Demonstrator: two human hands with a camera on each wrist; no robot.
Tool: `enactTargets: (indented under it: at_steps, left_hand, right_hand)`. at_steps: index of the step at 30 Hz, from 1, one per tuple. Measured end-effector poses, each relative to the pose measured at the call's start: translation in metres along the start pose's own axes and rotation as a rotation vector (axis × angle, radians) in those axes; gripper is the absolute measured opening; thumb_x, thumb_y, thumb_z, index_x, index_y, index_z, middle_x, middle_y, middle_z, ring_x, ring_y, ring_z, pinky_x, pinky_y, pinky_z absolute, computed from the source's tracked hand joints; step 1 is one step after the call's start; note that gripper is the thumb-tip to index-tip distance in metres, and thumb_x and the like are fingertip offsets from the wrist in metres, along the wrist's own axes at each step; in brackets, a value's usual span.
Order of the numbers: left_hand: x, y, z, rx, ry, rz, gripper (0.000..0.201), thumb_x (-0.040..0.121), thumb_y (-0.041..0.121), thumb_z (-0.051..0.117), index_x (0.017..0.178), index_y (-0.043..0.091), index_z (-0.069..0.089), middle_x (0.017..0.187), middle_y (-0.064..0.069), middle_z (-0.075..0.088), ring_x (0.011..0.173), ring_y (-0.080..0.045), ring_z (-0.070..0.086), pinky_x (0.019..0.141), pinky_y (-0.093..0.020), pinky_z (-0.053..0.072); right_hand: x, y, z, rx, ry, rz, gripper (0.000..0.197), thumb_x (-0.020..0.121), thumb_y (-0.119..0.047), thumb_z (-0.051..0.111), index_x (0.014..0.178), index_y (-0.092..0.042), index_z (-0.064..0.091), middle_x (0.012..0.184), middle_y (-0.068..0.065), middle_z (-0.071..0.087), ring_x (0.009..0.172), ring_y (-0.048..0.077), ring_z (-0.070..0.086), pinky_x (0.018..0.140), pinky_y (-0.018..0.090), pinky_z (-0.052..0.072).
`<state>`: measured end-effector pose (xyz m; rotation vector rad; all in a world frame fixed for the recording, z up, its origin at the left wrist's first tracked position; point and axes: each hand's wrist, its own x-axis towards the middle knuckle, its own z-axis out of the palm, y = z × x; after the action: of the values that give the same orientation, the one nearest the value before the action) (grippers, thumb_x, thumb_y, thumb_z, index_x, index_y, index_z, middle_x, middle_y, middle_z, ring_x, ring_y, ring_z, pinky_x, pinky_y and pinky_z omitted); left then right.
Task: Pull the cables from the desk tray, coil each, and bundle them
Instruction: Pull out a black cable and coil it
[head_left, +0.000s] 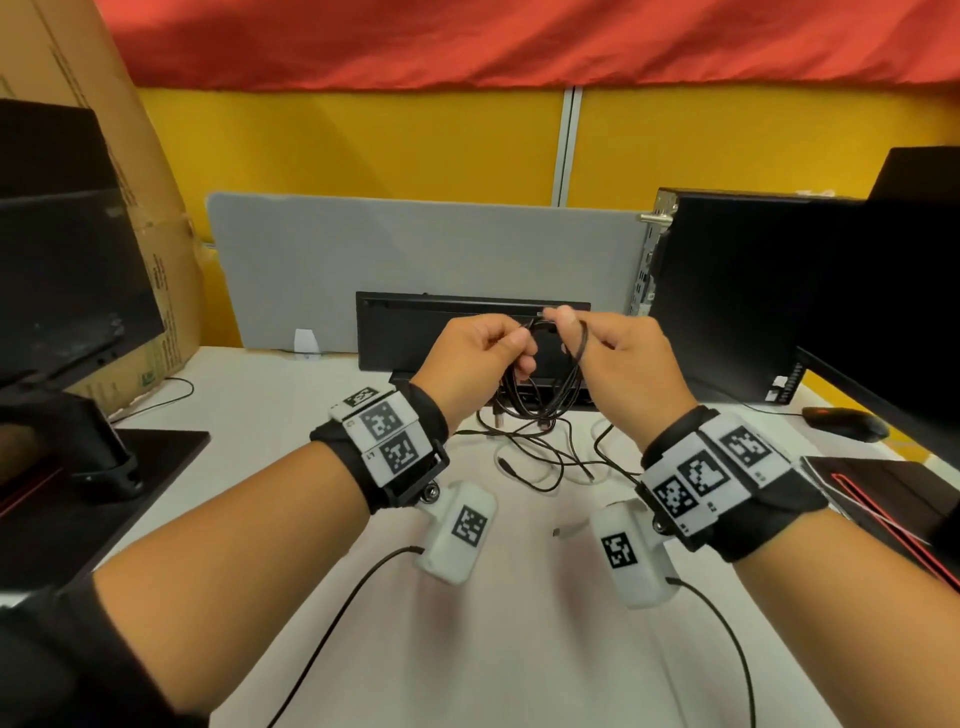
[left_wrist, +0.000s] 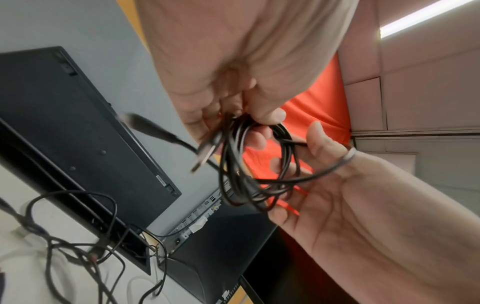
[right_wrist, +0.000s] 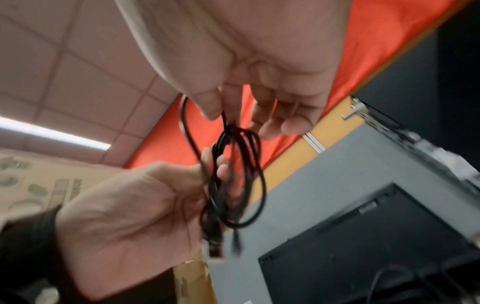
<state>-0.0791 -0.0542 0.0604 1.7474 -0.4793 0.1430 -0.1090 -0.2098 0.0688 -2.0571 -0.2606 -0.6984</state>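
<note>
Both hands are raised above the desk with a coiled black cable (head_left: 545, 395) between them. My left hand (head_left: 511, 345) grips the top of the coil (left_wrist: 246, 174) between thumb and curled fingers, and its plugs (left_wrist: 205, 152) dangle beside it. My right hand (head_left: 563, 325) pinches a strand of the same cable (right_wrist: 241, 174) near its end, with one loop running over a finger (left_wrist: 348, 156). Behind the hands, the black desk tray (head_left: 576, 402) has its lid (head_left: 395, 332) standing upright. Several loose black cables (head_left: 540, 457) lie tangled on the white desk in front of it.
A white cable end (head_left: 566, 530) lies on the desk between my wrists. A computer tower (head_left: 727, 291) and mouse (head_left: 844, 423) stand at the right, a monitor (head_left: 62, 260) and cardboard box (head_left: 130, 156) at the left. A grey partition (head_left: 415, 249) closes the back.
</note>
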Motion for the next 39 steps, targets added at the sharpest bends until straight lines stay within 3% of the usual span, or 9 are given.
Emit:
enactTargets:
  at_steps: [3,5,9,14,22,26,30,35,39]
  left_hand:
    - [-0.003,-0.006,0.0,-0.152,-0.04,-0.082,0.024,0.099,0.003,0.046,0.081,0.006,0.062,0.065,-0.005,0.058,0.062,-0.017,0.062,0.067,-0.027,0.059]
    - [-0.007,-0.008,0.001,-0.294,-0.049,-0.152,0.025,0.101,0.002,0.041,0.081,0.004,0.057,0.063,-0.003,0.048,0.053,-0.013,0.051,0.058,-0.027,0.053]
    - [-0.009,-0.011,-0.002,-0.466,-0.093,-0.313,0.025,0.102,0.014,0.038,0.08,0.009,0.05,0.06,0.003,0.034,0.048,-0.009,0.027,0.046,-0.022,0.029]
    - [-0.012,-0.014,0.004,-0.282,-0.096,-0.225,0.028,0.099,0.032,0.051,0.083,0.01,0.057,0.052,0.009,0.032,0.043,-0.008,0.025,0.041,-0.021,0.027]
    - [-0.014,-0.016,0.005,-0.488,-0.015,-0.218,0.026,0.101,0.03,0.049,0.087,0.009,0.055,0.055,0.006,0.025,0.045,-0.008,0.02,0.04,-0.02,0.025]
    - [-0.015,-0.017,0.002,-0.546,0.011,-0.247,0.025,0.101,0.03,0.049,0.088,0.009,0.055,0.056,0.005,0.022,0.045,-0.008,0.018,0.039,-0.019,0.023]
    - [-0.016,-0.017,0.0,-0.539,-0.003,-0.26,0.026,0.101,0.03,0.049,0.088,0.009,0.055,0.056,0.006,0.022,0.045,-0.007,0.018,0.038,-0.018,0.023]
    - [-0.017,-0.019,-0.004,-0.444,-0.037,-0.304,0.028,0.101,0.032,0.048,0.089,0.008,0.056,0.054,0.007,0.026,0.043,-0.006,0.021,0.037,-0.018,0.022]
    - [-0.017,-0.021,0.0,-0.433,0.024,-0.288,0.027,0.101,0.032,0.047,0.086,0.01,0.055,0.056,0.006,0.026,0.044,-0.007,0.021,0.037,-0.018,0.023]
  right_hand:
    - [0.003,0.002,-0.001,0.202,-0.085,0.344,0.039,0.1,-0.044,0.042,0.096,-0.025,0.075,0.065,-0.011,0.07,0.055,0.003,0.059,0.056,0.022,0.048]
    - [0.005,0.001,-0.003,0.389,-0.096,0.487,0.044,0.101,-0.041,0.04,0.103,-0.013,0.073,0.078,-0.002,0.069,0.056,0.012,0.052,0.056,0.026,0.044]
    - [0.005,0.002,-0.011,0.489,-0.091,0.552,0.043,0.102,-0.033,0.043,0.088,-0.002,0.07,0.066,0.004,0.06,0.049,0.015,0.048,0.046,0.025,0.04]
    - [0.006,0.003,-0.009,0.491,-0.034,0.62,0.033,0.096,-0.025,0.055,0.069,-0.006,0.061,0.05,0.004,0.057,0.039,0.013,0.051,0.04,0.023,0.043]
    - [-0.003,0.011,-0.002,0.466,0.071,0.158,0.008,0.087,-0.005,0.068,0.091,-0.01,0.074,0.072,0.01,0.074,0.069,0.023,0.074,0.061,0.027,0.06]
    - [-0.005,0.017,-0.003,0.199,0.036,-0.142,0.018,0.086,-0.009,0.071,0.102,-0.016,0.075,0.086,-0.003,0.075,0.077,0.012,0.073,0.07,0.027,0.06]
    - [-0.006,0.021,-0.013,-0.297,0.027,-0.552,0.014,0.085,-0.01,0.072,0.098,-0.007,0.077,0.084,0.004,0.075,0.075,0.017,0.07,0.073,0.032,0.058]
    - [0.007,0.02,-0.037,-0.536,0.147,-0.495,0.012,0.092,-0.007,0.06,0.088,-0.004,0.071,0.076,0.007,0.066,0.07,0.021,0.062,0.069,0.041,0.056]
    - [0.005,0.008,-0.037,-0.431,0.004,-0.345,0.011,0.09,-0.019,0.064,0.087,-0.016,0.075,0.065,-0.013,0.062,0.057,0.004,0.061,0.061,0.021,0.057]
